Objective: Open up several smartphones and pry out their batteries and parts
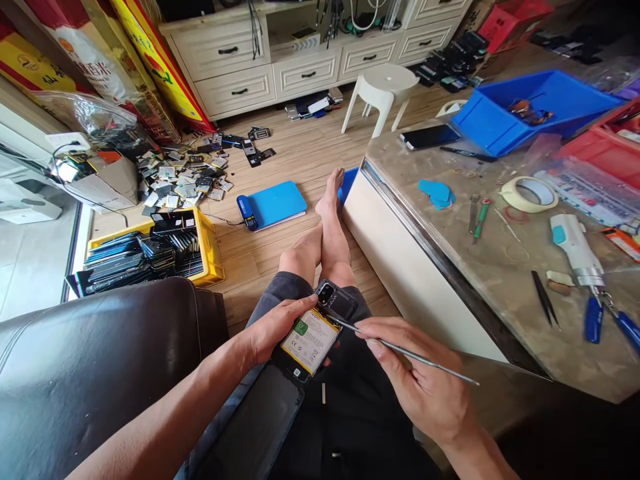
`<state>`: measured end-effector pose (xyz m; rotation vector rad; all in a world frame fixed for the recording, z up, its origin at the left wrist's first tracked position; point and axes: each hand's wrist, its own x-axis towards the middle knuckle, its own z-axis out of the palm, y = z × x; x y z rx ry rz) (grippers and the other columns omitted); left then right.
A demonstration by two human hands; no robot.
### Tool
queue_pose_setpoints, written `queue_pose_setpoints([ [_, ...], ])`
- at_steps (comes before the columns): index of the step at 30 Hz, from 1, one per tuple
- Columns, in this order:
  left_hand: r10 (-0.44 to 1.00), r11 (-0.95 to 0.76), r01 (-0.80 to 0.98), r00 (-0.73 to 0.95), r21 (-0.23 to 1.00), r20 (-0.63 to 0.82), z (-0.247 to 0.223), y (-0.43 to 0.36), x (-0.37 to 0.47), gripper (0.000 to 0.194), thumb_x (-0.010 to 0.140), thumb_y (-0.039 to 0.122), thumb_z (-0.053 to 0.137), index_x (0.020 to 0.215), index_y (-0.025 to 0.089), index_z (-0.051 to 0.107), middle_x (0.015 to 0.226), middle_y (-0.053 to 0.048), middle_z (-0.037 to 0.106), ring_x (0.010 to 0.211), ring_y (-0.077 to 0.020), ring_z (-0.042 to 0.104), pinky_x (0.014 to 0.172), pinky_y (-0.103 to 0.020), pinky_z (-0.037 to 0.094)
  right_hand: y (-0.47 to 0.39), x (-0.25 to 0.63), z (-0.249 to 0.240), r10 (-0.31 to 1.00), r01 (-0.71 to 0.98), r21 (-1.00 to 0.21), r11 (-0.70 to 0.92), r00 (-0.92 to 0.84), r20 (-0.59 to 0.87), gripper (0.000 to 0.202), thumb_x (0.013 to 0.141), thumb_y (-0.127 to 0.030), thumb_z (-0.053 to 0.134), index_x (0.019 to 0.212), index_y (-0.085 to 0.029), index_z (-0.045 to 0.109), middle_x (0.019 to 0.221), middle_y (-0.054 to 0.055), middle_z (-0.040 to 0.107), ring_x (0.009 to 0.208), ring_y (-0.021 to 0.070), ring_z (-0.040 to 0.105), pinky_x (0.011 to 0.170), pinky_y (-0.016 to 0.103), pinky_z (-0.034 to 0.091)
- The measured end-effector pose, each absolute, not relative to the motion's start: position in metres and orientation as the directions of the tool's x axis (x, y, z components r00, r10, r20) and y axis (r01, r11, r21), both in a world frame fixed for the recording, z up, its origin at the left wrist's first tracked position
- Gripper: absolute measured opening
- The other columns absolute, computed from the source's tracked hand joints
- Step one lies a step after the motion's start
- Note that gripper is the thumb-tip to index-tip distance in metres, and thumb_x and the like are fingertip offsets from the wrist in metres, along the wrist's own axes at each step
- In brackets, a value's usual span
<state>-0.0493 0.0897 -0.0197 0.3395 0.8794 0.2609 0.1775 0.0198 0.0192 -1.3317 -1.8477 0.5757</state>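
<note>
My left hand (280, 328) is closed around an opened smartphone (295, 373) above my lap, its thumb lying near the camera end. A white-labelled battery (311, 341) with yellow edges shows inside the phone. Between the thumb and fingers of my right hand (420, 373) is a thin metal pry tool (400, 348). The tool's tip reaches the phone just above the battery, by the camera module (327, 293). A dark phone back cover (257, 420) lies below the phone, over my leg. Fingers of my left hand under the phone are partly hidden.
Right, a table (480, 280) bears tweezers (545, 298), masking tape (529, 194), blue-handled pliers (594, 320) and a blue bin (530, 110). Left, a yellow crate (210, 250) holds phone parts beside a pile of batteries (185, 173). A white stool (387, 83) stands ahead.
</note>
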Motion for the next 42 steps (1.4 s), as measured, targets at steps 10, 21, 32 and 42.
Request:
queue_pose_setpoints([
  [10, 0.305, 0.944, -0.070, 0.554, 0.322, -0.775, -0.014, 0.091, -0.048, 0.058, 0.101, 0.054, 0.050, 0.109, 0.003, 0.075, 0.085, -0.015, 0.079, 0.068, -0.0266, 0.075, 0.071, -0.038, 0.060, 0.014, 0.162, 0.007, 0.924, 0.561, -0.738, 0.375, -0.163, 0.346, 0.034, 0.098, -0.009, 0.061, 0.122, -0.032, 0.071, 0.108, 0.003, 0.079, 0.096, 0.0188, 0.077, 0.084, 0.030, 0.063],
  [21, 0.296, 0.951, -0.106, 0.592, 0.292, -0.750, -0.037, 0.084, -0.051, 0.055, 0.099, 0.059, 0.053, 0.104, 0.010, 0.076, 0.084, -0.014, 0.080, 0.066, -0.0252, 0.075, 0.069, -0.035, 0.061, 0.012, 0.144, -0.008, 0.925, 0.554, -0.743, 0.375, -0.179, 0.334, 0.031, 0.101, -0.010, 0.057, 0.124, -0.026, 0.069, 0.113, 0.007, 0.077, 0.104, 0.0196, 0.075, 0.090, 0.032, 0.062],
  [32, 0.146, 0.978, -0.026, 0.797, 0.209, -0.586, -0.063, 0.079, -0.060, 0.090, 0.099, 0.077, 0.024, 0.118, 0.003, 0.071, 0.083, -0.019, 0.077, 0.065, -0.0226, 0.073, 0.064, -0.029, 0.057, 0.036, 0.150, -0.007, 0.945, 0.632, -0.710, 0.311, -0.128, 0.300, 0.019, 0.106, -0.021, 0.054, 0.108, -0.021, 0.072, 0.100, 0.005, 0.076, 0.089, 0.0172, 0.075, 0.076, 0.028, 0.058],
  [42, 0.122, 0.983, -0.013, 0.787, 0.182, -0.605, -0.073, 0.079, -0.059, 0.088, 0.098, 0.078, 0.024, 0.116, 0.006, 0.072, 0.079, -0.017, 0.076, 0.061, -0.0219, 0.072, 0.061, -0.030, 0.057, 0.035, 0.144, -0.009, 0.841, 0.655, -0.557, 0.511, -0.246, 0.483, 0.015, 0.100, -0.009, 0.061, 0.110, -0.015, 0.071, 0.096, 0.009, 0.076, 0.088, 0.0179, 0.073, 0.083, 0.028, 0.058],
])
